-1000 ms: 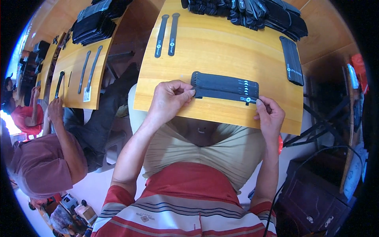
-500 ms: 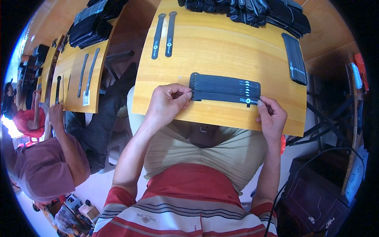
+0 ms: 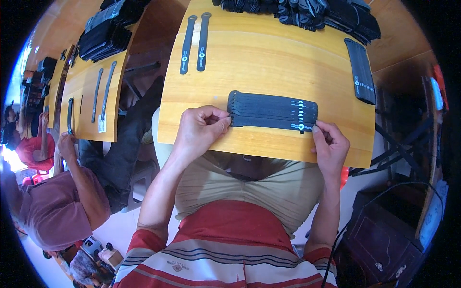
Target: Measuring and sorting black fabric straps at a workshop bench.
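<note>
A fanned stack of black hook-and-loop straps [image 3: 271,110] lies crosswise near the table's front edge, each overlapping the one behind. White and green print shows toward their right ends. My left hand [image 3: 204,132] pinches the left end of the nearest strap between thumb and forefinger. At its right end, my right hand [image 3: 331,143] has thumb and forefinger closed on the strap's tip. The other fingers of both hands are curled in.
Two single straps, a left one [image 3: 188,45] and a right one [image 3: 203,43], lie at the table's far left. A strap stack [image 3: 360,72] rests by the right edge, and heaped straps [image 3: 300,13] line the back. A co-worker [image 3: 69,197] sits left at another table [image 3: 86,127].
The nearest strap now lies more evenly against the fanned stack, its edge in line with the others. Both hands keep their places at its two ends. The view has shifted slightly.
</note>
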A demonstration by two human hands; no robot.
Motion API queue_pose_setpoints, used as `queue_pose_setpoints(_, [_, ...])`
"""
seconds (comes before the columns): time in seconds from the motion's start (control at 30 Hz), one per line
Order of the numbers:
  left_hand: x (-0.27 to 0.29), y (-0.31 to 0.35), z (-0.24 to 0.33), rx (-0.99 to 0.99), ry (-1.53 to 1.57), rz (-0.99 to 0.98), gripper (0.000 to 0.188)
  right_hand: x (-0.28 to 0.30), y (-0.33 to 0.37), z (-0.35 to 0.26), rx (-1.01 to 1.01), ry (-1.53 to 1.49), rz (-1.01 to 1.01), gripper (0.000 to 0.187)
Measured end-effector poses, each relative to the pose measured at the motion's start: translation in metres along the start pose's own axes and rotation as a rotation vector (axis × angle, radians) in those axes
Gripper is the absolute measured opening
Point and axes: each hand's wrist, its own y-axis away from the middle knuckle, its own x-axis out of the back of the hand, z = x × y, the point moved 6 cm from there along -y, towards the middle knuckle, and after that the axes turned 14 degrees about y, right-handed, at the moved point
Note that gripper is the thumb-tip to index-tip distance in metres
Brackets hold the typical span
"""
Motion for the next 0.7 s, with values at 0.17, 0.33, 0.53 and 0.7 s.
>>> queue_pose_setpoints(0.17, [-0.0019, 0.0006, 0.0003, 0.020, 0.031, 0.018, 0.011, 0.0013, 0.0006, -0.0034, -0.002, 0.009, 0.006, 0.012])
queue_pose_setpoints(0.33, [-0.0020, -0.0008, -0.0016, 0.020, 0.070, 0.010, 0.011, 0.0007, 0.0004, 0.0007, -0.011, 0.044, 0.022, 0.012])
queue_pose_setpoints(0.53, [-0.0024, -0.0008, 0.0017, 0.024, 0.082, 0.012, 0.010, 0.0003, 0.0011, 0.0001, -0.008, 0.039, 0.057, 0.012])
queue_pose_setpoints(0.7, [-0.0020, -0.0012, -0.0006, 0.065, 0.098, 0.050, 0.011, 0.0004, 0.0003, -0.0005, -0.025, 0.051, 0.042, 0.012])
